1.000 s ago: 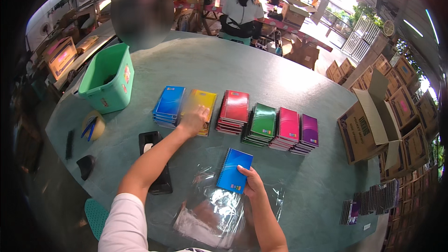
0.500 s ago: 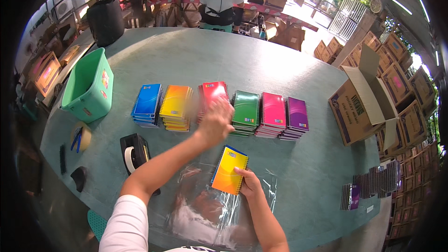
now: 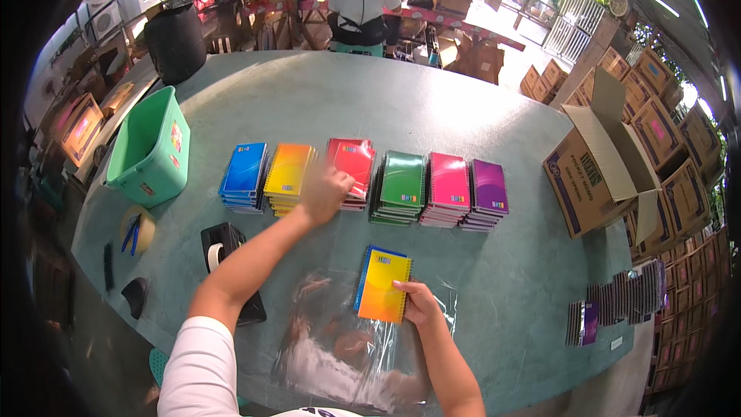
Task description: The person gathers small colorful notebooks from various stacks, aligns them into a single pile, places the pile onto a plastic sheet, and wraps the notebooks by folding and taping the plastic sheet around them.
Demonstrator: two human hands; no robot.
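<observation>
Six stacks of spiral notebooks lie in a row on the round grey-green table: blue, yellow, red, green, pink and purple. My left hand is blurred, with fingers curled over the near left corner of the red stack. My right hand grips the lower right corner of a single yellow notebook. That notebook lies on a blue one whose edge shows at its top and left. Both rest on a pile of clear plastic bags.
A green plastic bin stands at the left, a black tape dispenser by my left forearm. An open cardboard box sits at the right edge, more notebooks upright beside it. A person sits at a far table.
My left hand left the yellow stack, a yellow notebook came onto the blue one under my right hand, and the left hand moved right to the red stack.
</observation>
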